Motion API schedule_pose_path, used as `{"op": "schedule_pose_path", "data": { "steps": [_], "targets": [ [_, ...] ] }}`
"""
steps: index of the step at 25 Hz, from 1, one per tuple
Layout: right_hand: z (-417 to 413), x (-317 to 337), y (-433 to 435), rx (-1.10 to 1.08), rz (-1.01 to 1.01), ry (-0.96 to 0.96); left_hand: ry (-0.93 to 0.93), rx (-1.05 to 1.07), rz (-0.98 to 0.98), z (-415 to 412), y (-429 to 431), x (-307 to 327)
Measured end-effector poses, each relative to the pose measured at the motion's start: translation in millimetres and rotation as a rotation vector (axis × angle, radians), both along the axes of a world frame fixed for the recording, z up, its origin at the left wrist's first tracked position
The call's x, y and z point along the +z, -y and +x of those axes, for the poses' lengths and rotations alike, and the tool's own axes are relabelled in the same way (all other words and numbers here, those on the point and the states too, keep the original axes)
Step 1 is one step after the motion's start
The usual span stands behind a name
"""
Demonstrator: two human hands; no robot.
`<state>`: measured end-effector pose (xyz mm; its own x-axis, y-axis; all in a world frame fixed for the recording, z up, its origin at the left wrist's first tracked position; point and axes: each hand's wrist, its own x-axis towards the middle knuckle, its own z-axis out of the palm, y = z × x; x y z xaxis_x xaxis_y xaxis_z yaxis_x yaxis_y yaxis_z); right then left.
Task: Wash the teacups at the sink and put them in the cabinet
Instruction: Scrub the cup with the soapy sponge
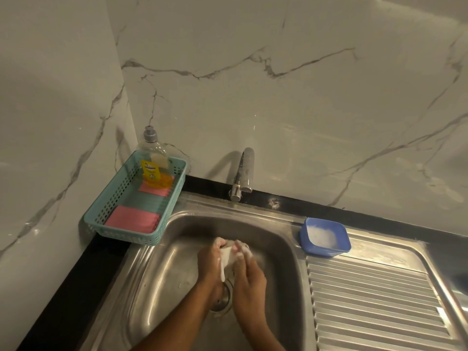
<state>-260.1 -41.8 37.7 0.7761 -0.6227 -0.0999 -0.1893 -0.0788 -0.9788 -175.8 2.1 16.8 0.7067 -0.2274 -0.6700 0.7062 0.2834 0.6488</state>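
Over the steel sink (157, 269) both my hands hold a small white teacup (229, 257) covered in suds. My left hand (211, 259) grips the cup from the left side, fingers curled over its rim. My right hand (247, 269) wraps round its right side, with foam on the fingertips; whether a sponge lies under those fingers cannot be told. Most of the cup is hidden between the hands. The drain (225, 297) lies right below them.
A chrome tap (243, 173) stands behind the sink, with no water visible. At the left a teal basket (162, 219) holds a dish soap bottle (153, 163) and pink cloths (131, 219). A blue tub of soapy water (325, 236) sits by the ribbed drainboard (374, 300).
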Motion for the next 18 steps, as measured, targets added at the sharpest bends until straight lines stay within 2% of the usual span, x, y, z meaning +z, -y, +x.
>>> {"op": "schedule_pose_path", "data": {
  "steps": [3,4,7,9,11,14,16,18],
  "targets": [
    [-8.1,-14.7,-15.9,-0.02,-0.238,0.008,0.0,0.021,0.006,2.4,-2.5,-7.2],
    [-3.7,-15.2,-13.4,-0.046,-0.185,0.005,-0.028,-0.003,-0.064,1.1,-3.7,-8.7],
    [25.0,-9.0,12.7,-0.137,0.243,-0.101,-0.047,-0.115,-0.191,-4.6,-5.8,-13.2],
    [31.8,-6.9,23.7,-0.045,0.281,-0.133,0.025,-0.15,-0.125,-2.4,-7.0,-16.3],
    [34.5,-8.2,28.1,-0.073,0.138,-0.087,0.054,-0.205,-0.049,1.3,-7.3,-12.1],
    [33.9,-21.0,35.1,-0.101,-0.241,-0.075,-0.116,-0.384,0.087,-1.8,-0.7,-3.6],
    [26.6,-30.4,31.9,0.043,-0.467,-0.119,-0.179,-0.323,0.039,-7.2,5.3,-4.4],
    [9.5,-36.2,16.5,0.201,-0.614,-0.101,-0.213,-0.147,-0.145,-6.0,7.4,-7.9]
  ]
}}
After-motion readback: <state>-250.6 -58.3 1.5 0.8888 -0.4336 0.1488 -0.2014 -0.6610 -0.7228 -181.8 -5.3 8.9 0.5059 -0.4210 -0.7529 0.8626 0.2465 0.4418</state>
